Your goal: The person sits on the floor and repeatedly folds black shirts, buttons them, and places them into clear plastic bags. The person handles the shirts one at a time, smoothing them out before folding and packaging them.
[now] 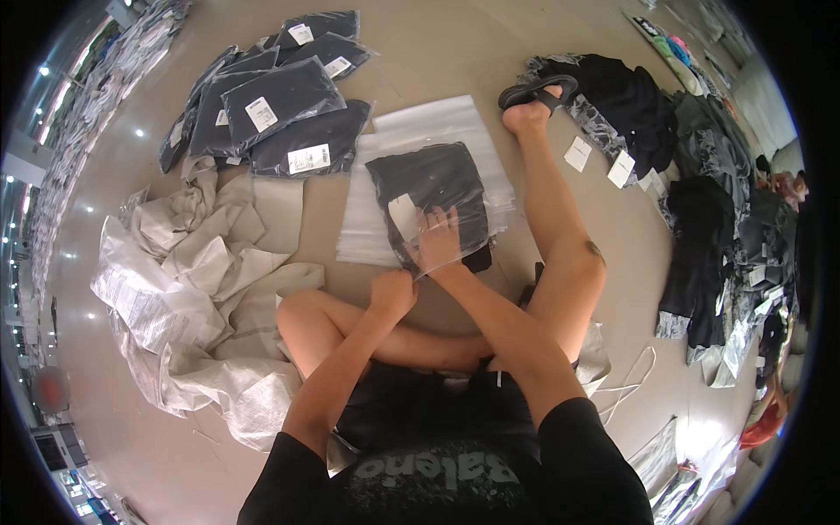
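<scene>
A folded black garment [437, 175] in a clear plastic bag [477, 210] lies in front of me, with a white tag [403, 215] on its left part. My right hand [437, 238] rests on the garment with its fingers stretched out. Clear film crosses by that wrist, so the hand appears to be inside the bag's mouth. At the bag's near left corner, my left hand [395, 293] is closed on the plastic edge. Beneath the bag is a stack of flat clear plastic bags [359, 232].
Several bagged dark garments [284, 101] are piled at the far left. A crumpled whitish woven sack [210, 297] spreads by my left knee. Loose black and grey patterned clothes [700, 227] lie at the right, near white tags [577, 153]. My sandalled foot [529, 101] stretches out ahead.
</scene>
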{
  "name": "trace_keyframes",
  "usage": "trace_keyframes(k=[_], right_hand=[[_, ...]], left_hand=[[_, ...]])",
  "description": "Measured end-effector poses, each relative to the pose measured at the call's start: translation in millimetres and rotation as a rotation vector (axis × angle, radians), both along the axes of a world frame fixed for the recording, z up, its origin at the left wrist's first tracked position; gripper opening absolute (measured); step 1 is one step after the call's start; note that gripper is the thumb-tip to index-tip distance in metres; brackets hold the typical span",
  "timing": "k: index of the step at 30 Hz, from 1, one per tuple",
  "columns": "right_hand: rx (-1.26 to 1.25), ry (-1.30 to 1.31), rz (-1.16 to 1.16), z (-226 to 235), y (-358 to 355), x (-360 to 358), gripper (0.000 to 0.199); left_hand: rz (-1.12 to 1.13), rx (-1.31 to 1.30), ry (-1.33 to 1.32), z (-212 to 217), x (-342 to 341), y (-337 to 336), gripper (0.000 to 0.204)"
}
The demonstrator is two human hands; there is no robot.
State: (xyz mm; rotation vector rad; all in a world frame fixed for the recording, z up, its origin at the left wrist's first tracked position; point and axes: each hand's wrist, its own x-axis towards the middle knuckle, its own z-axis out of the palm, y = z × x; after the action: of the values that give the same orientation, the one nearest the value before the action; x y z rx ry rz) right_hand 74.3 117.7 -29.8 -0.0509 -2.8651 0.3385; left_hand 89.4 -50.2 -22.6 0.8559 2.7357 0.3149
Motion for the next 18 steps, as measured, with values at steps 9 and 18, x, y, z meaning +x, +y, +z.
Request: trace_keyframes(k=[9,18], right_hand=[[-0.605,0.406,-0.242,-15.9,8.8,-12.4,0.027],[-1.396,0.272,-0.329,-34.0,25.0,-17.4,0.018]], left_hand=[[0.078,0.142,0.035,14.4,-4.7,5.9,0.031],[0.111,0.501,0.176,56.2,-1.9,28.9,0.061]])
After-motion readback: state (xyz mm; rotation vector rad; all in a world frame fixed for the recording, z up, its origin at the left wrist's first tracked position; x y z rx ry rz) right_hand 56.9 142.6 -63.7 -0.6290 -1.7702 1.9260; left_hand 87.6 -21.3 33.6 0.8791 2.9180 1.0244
